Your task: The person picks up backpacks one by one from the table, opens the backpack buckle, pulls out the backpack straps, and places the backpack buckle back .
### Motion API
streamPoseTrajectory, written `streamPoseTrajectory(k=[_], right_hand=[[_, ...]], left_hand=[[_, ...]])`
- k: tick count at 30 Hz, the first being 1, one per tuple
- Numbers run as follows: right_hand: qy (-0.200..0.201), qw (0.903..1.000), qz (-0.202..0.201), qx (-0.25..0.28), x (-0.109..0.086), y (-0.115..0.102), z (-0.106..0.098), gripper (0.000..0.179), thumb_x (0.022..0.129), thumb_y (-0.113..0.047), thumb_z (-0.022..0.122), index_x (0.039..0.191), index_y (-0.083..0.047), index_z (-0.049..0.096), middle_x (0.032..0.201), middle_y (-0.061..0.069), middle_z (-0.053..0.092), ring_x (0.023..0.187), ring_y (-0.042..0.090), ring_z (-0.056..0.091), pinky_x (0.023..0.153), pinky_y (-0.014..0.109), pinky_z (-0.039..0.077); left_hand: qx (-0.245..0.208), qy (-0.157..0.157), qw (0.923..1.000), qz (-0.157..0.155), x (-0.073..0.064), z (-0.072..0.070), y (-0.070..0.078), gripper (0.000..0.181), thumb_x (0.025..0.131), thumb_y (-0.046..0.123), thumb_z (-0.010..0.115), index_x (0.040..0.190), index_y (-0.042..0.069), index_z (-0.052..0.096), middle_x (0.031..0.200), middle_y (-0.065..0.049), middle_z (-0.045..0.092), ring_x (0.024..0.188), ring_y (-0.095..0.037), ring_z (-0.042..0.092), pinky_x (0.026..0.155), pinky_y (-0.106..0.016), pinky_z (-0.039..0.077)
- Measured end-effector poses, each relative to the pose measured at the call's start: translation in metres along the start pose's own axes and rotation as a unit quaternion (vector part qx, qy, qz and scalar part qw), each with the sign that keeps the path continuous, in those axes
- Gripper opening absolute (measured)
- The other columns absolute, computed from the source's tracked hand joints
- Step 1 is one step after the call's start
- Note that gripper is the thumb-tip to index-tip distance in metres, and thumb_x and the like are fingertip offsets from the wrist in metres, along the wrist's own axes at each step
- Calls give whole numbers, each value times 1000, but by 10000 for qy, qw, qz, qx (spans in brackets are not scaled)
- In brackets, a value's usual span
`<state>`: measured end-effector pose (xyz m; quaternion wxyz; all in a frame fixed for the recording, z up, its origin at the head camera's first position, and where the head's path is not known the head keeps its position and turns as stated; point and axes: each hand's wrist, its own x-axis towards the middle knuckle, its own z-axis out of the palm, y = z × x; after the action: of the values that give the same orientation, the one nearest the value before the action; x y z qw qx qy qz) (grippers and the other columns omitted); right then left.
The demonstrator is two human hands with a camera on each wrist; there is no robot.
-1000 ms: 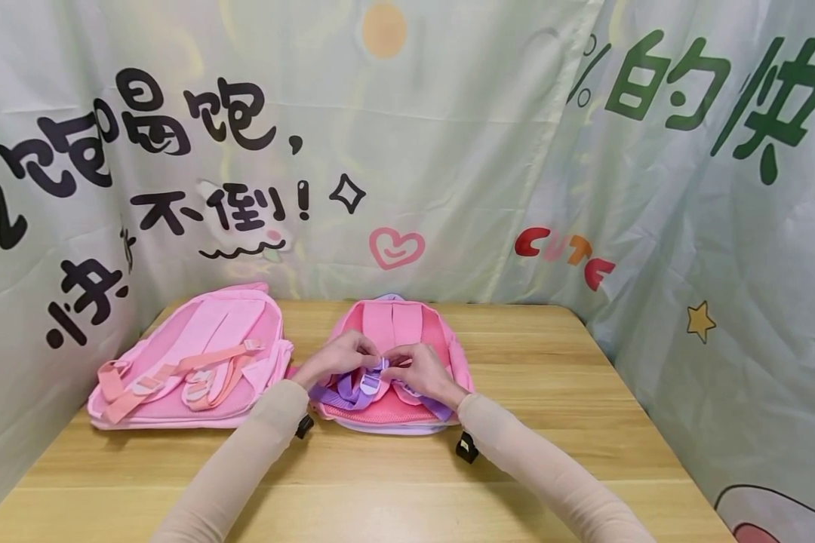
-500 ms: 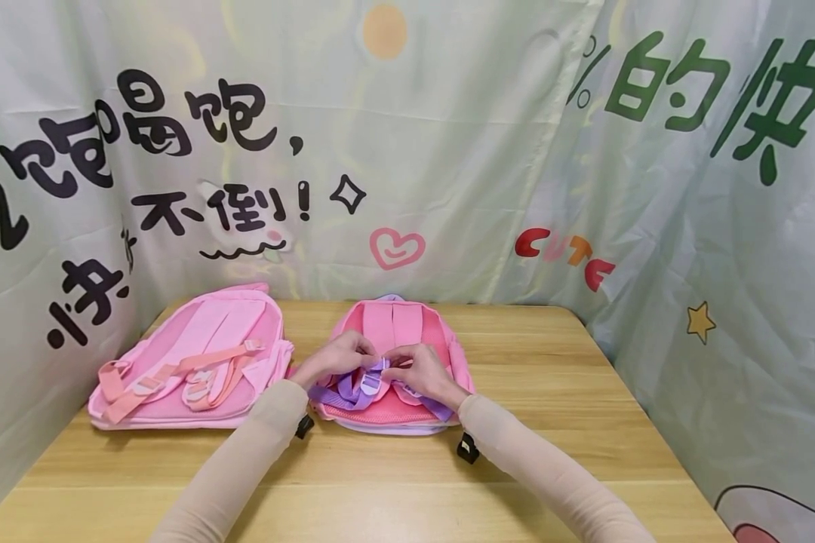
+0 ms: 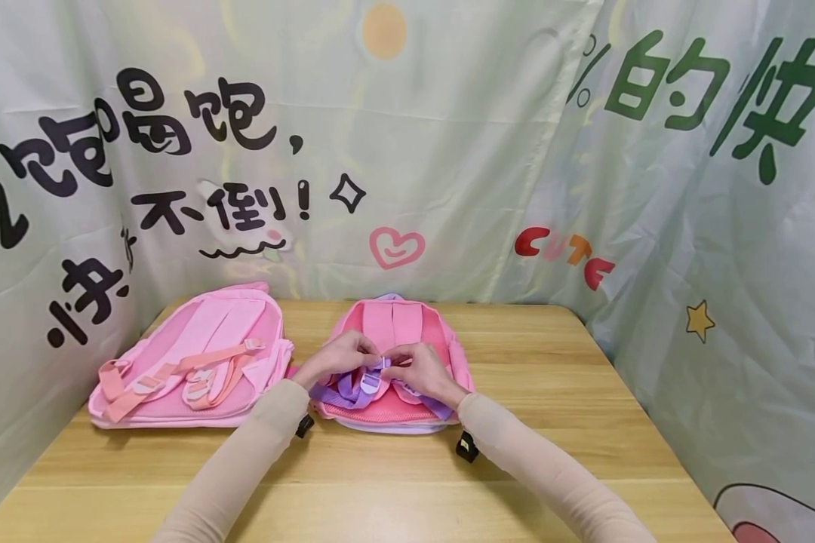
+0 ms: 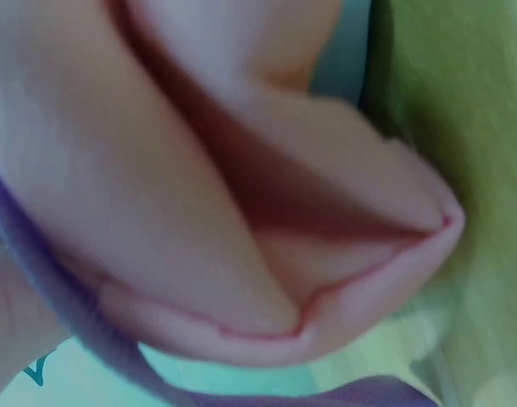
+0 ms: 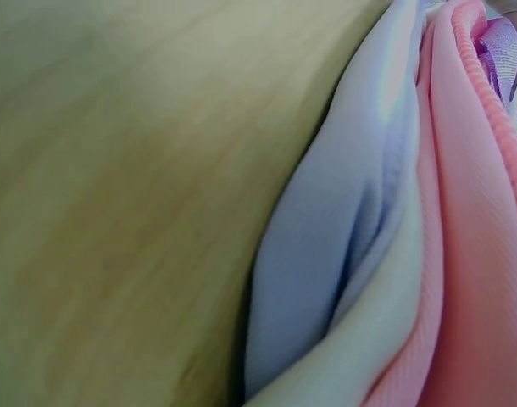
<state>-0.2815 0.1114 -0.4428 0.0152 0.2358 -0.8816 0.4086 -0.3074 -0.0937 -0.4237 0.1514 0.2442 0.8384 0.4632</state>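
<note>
A pink backpack point(image 3: 394, 320) with purple webbing straps point(image 3: 349, 394) lies strap side up at the table's middle. Over its lower back, my left hand point(image 3: 339, 357) and right hand point(image 3: 421, 369) meet and pinch a small purple buckle point(image 3: 384, 363) between them. A pale strap adjuster point(image 3: 370, 384) sits just below the fingers. Pink folds of the bag point(image 4: 360, 161) and a purple strap point(image 4: 51, 263) fill much of the left wrist view. The right wrist view has the bag's lavender side point(image 5: 335, 229). My fingertips partly hide the buckle.
To the left lies a second, lighter pink backpack point(image 3: 210, 317) with orange straps point(image 3: 220, 356). Both bags rest on a wooden table point(image 3: 550, 422). A printed curtain point(image 3: 448, 151) hangs behind the table and along its sides.
</note>
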Motion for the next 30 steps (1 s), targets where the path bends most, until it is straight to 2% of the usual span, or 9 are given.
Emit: streamPoseTrajectory(k=[8,14,18,22,30], right_hand=[[42,10000,2,24,-1,-1,-1,24,83,-18,79,106,-16,76,96,-1,76,89,9,70,78,21,55],[4,10000,9,-18,-1,0,0,24,83,-19,79,107,-16,75,97,-2,76,91,9,70,80,22,55],[3,10000,48,-66,0,0,0,24,83,-19,79,107,-17,75,97,-2,76,91,9,70,80,23,55],[19,10000,53,-63,0,0,1,24,83,-19,79,107,-17,76,97,-2,76,90,9,70,80,23,55],[59,10000,13,-79,0,1,1,25,83,-20,79,107,-16,76,98,1,76,91,11,71,79,22,55]], left_hand=[[56,28,10000,-77,1,-2,0,15,91,10,65,93,0,75,76,-6,70,60,-8,52,54,-21,40],[-8,-10,9997,-237,0,1,1,15,93,9,62,91,1,75,67,-2,64,49,-8,50,46,-21,41],[-103,-68,9997,-215,0,2,1,16,93,9,62,92,-1,74,65,-2,61,45,-8,50,43,-22,41],[-63,-130,9999,-92,-1,-1,0,16,93,10,63,94,-1,74,69,-3,65,51,-8,52,48,-21,43],[470,-90,9988,121,0,-6,-1,14,90,8,64,94,0,75,77,-3,70,66,-9,55,62,-22,44]])
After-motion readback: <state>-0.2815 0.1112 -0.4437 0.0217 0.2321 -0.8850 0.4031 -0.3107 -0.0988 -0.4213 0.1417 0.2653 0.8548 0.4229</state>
